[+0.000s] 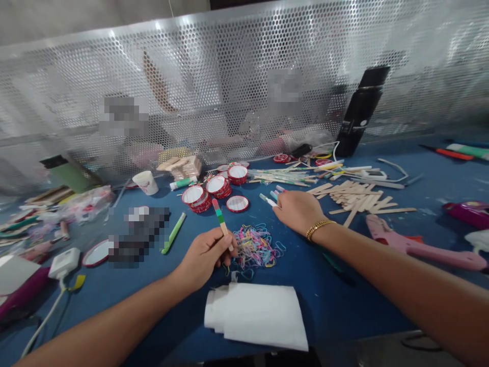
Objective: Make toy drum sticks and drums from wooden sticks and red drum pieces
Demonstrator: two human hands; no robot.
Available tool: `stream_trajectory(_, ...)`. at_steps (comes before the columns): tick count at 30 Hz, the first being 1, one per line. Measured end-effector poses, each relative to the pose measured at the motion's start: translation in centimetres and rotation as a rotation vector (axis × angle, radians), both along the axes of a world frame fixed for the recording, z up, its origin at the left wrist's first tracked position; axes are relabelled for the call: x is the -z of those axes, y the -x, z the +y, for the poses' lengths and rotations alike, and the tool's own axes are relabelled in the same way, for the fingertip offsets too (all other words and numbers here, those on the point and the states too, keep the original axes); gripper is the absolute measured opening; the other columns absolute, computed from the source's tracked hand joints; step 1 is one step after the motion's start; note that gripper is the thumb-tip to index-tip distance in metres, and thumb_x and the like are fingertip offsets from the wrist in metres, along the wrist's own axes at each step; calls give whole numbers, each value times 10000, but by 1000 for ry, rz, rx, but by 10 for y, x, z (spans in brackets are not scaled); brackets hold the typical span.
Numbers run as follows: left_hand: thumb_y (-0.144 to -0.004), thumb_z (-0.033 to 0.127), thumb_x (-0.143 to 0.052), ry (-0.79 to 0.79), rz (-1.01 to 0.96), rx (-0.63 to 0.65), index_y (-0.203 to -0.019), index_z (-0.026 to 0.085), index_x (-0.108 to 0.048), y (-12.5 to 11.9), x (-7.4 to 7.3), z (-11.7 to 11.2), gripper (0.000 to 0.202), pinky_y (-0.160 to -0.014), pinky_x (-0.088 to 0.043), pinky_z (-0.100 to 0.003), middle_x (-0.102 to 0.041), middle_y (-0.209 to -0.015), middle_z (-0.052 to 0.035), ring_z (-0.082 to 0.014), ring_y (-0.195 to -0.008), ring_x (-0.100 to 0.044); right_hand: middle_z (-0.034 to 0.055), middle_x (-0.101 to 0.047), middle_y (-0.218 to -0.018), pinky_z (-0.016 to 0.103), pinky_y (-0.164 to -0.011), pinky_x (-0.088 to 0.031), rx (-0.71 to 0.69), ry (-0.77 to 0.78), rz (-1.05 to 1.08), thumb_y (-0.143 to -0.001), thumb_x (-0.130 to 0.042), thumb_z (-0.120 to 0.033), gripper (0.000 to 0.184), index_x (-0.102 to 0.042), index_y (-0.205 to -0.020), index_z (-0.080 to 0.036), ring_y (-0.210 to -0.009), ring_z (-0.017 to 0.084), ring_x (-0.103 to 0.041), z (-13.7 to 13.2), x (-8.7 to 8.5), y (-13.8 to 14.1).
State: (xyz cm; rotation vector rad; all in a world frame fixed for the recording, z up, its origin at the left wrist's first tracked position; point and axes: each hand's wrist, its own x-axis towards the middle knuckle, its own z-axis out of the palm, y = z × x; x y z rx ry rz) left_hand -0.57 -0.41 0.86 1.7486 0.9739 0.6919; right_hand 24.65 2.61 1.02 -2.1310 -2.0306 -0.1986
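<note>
Across the blue tabletop (171,326), the left hand (208,250) pinches a painted stick (219,216) beside heaped rubber bands (257,244); the right hand (300,210) is at some pens (269,200), its grip unclear. Folded white material (263,313) lies nearest. Behind stands a perforated metal screen (229,66), a black bottle (361,112) before it, a grey wall (76,20) beyond.

Two bare hands: one left hand (208,250), one right hand (300,210). One striped stick (220,218); at least three slim pens (271,202). Three white-topped red tins (218,187) show clearly. One paper cup (145,182), one black bottle (359,117), one green bottle (69,174), one pink glue gun (424,248), one folded white bundle (263,313). Flat wooden sticks (355,196) and looped bands (255,247) lie heaped, too many to count.
</note>
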Motion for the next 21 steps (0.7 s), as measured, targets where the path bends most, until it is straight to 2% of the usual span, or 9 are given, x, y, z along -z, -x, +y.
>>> stream_trajectory(4, -926, 455, -487, -13, 20, 12, -806, 159, -587, 0, 1, 3, 334, -480, -359, -188, -622, -724, -10, -85, -550, -542, 169, -705, -1012, 349, -752, -480, -15, -83, 13, -902, -563, -359, 291, -703, -996, -122, -916, 266, -665, 3, -1, 3)
stream_trajectory(7, -932, 455, -478, -26, 43, 11, -804, 161, -589, 0, 0, 4, 339, -491, -371, -192, -627, -725, -9, -86, -554, -549, 158, -663, -1113, 361, -827, -479, -75, -122, 21, -915, -559, -393, 311, -678, -1049, -139, -983, 261, -635, -14, -8, 8)
stream_trajectory(9, -932, 454, -481, -32, 50, 8, -797, 162, -587, 0, -1, 4, 339, -494, -372, -193, -629, -727, -8, -86, -556, -550, 119, -663, -1088, 369, -899, -466, -162, -132, 40, -926, -549, -367, 257, -681, -1029, -172, -1040, 250, -604, -39, -14, 15)
stream_trajectory(13, -940, 452, -476, -41, 68, 9, -795, 167, -585, -1, -2, 4, 339, -504, -373, -192, -624, -728, 0, -83, -562, -550, 87, -652, -1060, 410, -932, -458, -447, -301, 367, -947, -523, -286, 185, -655, -1016, -177, -1015, 221, -577, -112, -15, 27)
stream_trajectory(15, -945, 450, -472, -42, 89, 10, -814, 171, -591, 0, -2, 4, 331, -512, -381, -192, -629, -744, 1, -84, -573, -558, 68, -658, -969, 364, -868, -481, -536, -370, 509, -930, -528, -218, 118, -638, -950, -178, -928, 184, -587, -149, -7, 30)
stream_trajectory(16, -949, 449, -467, -45, 98, 12, -823, 173, -594, 0, -2, 4, 329, -515, -385, -192, -633, -753, 1, -84, -576, -562, 55, -651, -883, 317, -766, -492, -569, -387, 564, -911, -535, -189, 91, -624, -899, -177, -842, 165, -585, -165, -2, 29)
stream_trajectory(18, -953, 450, -462, -54, 114, 17, -831, 178, -598, 0, -1, 6, 328, -517, -390, -192, -637, -760, 3, -84, -577, -564, 21, -609, -731, 265, -620, -463, -543, -422, 611, -873, -532, -115, 126, -583, -784, -189, -706, 136, -562, -192, 11, 22)
stream_trajectory(21, -953, 460, -460, -68, 136, 23, -825, 181, -604, 0, 1, 7, 339, -513, -396, -193, -631, -744, 4, -87, -574, -559, 12, -602, -700, 267, -597, -457, -335, -523, 509, -835, -561, -66, 147, -569, -766, -195, -650, 129, -559, -217, 33, 3)
